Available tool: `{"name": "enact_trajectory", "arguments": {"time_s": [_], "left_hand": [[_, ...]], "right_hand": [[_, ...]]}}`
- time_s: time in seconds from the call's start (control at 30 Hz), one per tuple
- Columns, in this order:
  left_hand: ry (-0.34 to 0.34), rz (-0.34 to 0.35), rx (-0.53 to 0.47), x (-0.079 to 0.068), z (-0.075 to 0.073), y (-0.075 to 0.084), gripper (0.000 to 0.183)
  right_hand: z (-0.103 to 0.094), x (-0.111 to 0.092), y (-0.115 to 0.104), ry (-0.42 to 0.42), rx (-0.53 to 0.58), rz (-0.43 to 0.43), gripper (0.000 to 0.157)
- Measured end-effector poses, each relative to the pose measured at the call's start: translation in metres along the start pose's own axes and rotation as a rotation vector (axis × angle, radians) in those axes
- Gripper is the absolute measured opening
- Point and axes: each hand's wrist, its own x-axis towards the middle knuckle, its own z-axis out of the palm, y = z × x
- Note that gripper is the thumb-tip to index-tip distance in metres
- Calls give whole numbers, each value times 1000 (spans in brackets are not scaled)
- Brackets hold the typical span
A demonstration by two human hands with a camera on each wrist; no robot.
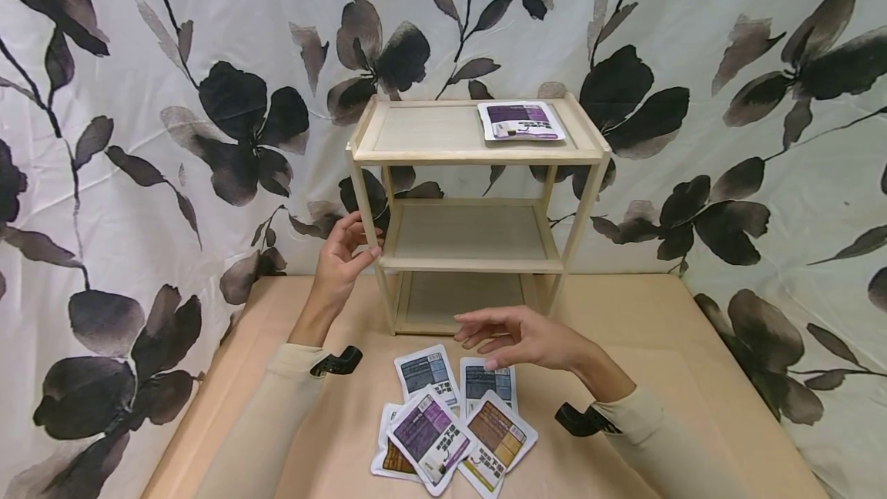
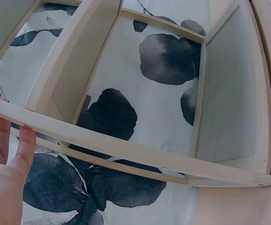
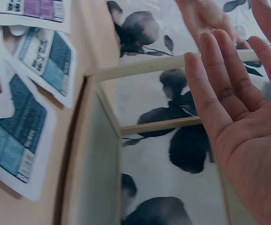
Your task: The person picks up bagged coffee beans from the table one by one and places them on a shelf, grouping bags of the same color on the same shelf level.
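A three-tier wooden shelf rack (image 1: 423,129) stands on the table. My left hand (image 1: 341,252) holds its left front leg (image 1: 363,199) between thumb and fingers; in the left wrist view the fingers of the left hand (image 2: 9,159) meet the wooden post (image 2: 102,143). My right hand (image 1: 523,337) hovers above the pouches in front of the rack, fingers extended, holding nothing. A purple-labelled pouch (image 1: 521,122) lies flat on the top tier, toward the right. Below the right hand are a blue-labelled pouch (image 1: 478,380) and a yellow-labelled pouch (image 1: 499,437).
Nearer me, a purple-labelled pouch (image 1: 431,437) overlaps an orange-brown-labelled pouch (image 1: 388,453). Another blue-labelled pouch (image 1: 424,370) lies just behind them. A floral cloth (image 1: 229,252) hangs close behind the rack. The tan table (image 1: 624,314) extends to both sides.
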Motion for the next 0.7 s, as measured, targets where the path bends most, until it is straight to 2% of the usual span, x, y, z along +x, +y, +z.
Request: {"name": "enact_trajectory", "arguments": {"time_s": [0.17,0.4,0.7], "left_hand": [[-2,-6,10,-1,0,0,63],[0,-8,3,-1,-1,0,62],[5,-13,-16,-1,1,1,61]], "right_hand": [[7,2,15,-11,19,34,61],[16,5,34,-20,56,79,64],[29,11,53,-51,99,86,62]]}}
